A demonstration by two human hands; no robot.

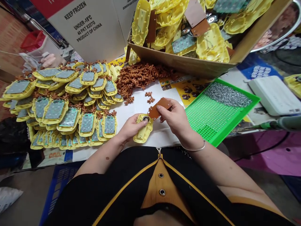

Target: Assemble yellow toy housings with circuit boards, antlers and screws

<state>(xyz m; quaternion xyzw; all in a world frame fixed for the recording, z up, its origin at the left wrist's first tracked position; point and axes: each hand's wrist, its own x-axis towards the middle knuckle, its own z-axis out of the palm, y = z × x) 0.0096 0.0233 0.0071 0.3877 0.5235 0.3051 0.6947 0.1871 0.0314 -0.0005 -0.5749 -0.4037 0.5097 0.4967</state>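
My left hand (130, 126) is closed on a yellow plastic shell (144, 131), its thumb over a small round speaker (145, 118) in the shell's upper end. Pinched in my right hand (174, 116) is a brown circuit board (160, 108), tilted above the shell's upper right edge. Whether board and shell touch I cannot tell; wires between them are too small to make out. Just beyond the board, a loose brown antler-shaped piece (150, 97) lies on the white work surface (166, 134). A heap of the same brown pieces (138, 78) rises behind it.
Stacked yellow shells with circuit boards (68, 117) fill the left side. A cardboard box (178, 59) of yellow shells and boards stands at the back. To the right are a green tray (202, 116) of small screws (228, 94), a white case (274, 94) and a power screwdriver (282, 123).
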